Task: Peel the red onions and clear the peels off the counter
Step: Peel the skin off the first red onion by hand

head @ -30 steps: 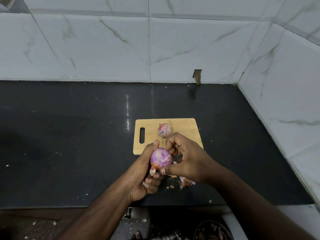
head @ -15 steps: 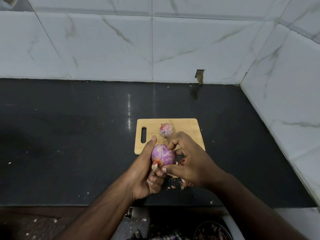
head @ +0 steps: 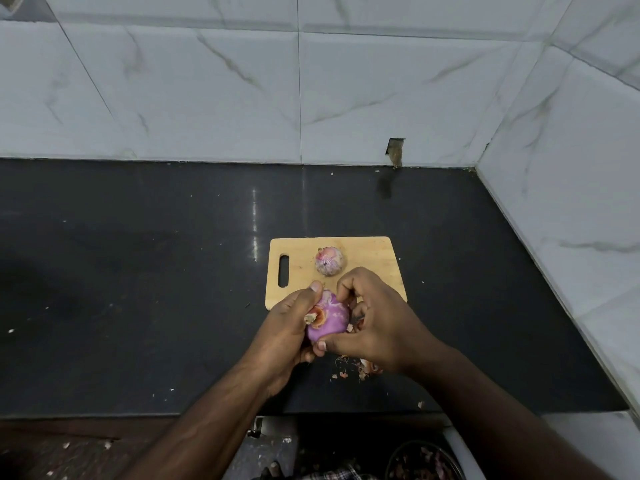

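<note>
Both hands are wrapped round one red onion [head: 328, 318], held just above the near edge of the wooden cutting board [head: 367, 258]. The left hand [head: 289, 332] cups it from the left, thumb laid up along its top and fingers curled underneath. The right hand [head: 375, 323] closes on it from the other side, thumb pressed against the onion's lower end and fingers bent over its upper right. The onion is mostly bare purple, with a patch of orange-brown skin and the dry stem stub pointing toward the left palm.

Just beyond the grip, a second red onion [head: 329, 260] sits on the board, pale and streaked. Below the right wrist, scraps of onion peel [head: 362, 368] lie scattered on the black countertop [head: 138, 289]. Under the forearms, past the counter's front edge, a round bowl [head: 424, 460] holds what look like more peels.
</note>
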